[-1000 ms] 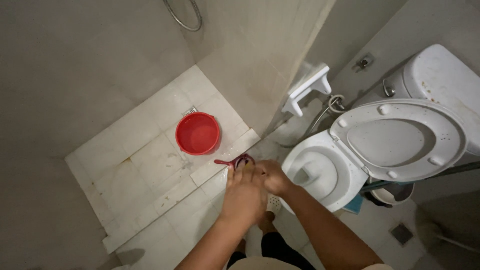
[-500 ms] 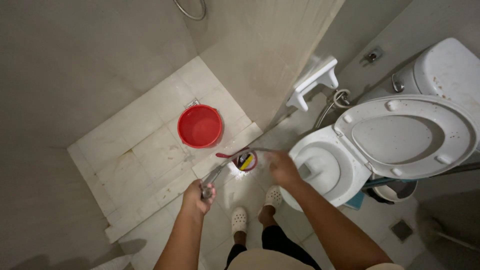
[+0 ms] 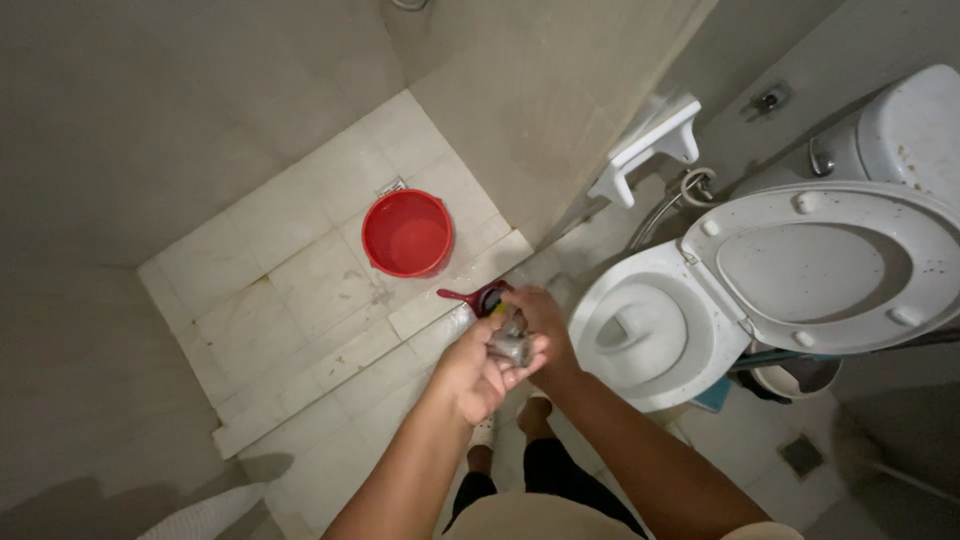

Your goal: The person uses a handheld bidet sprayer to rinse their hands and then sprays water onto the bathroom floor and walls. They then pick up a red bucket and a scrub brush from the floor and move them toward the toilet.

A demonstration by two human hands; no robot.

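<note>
Metal glints as both hands meet just left of the open toilet bowl (image 3: pixel 650 335), left hand (image 3: pixel 478 368) and right hand (image 3: pixel 535 318) with fingers wrapped around a small shiny sprayer head (image 3: pixel 511 343).

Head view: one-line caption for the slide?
Both hands, left hand and right hand, grip a small metal fitting beside an open toilet, red bucket behind.
</note>
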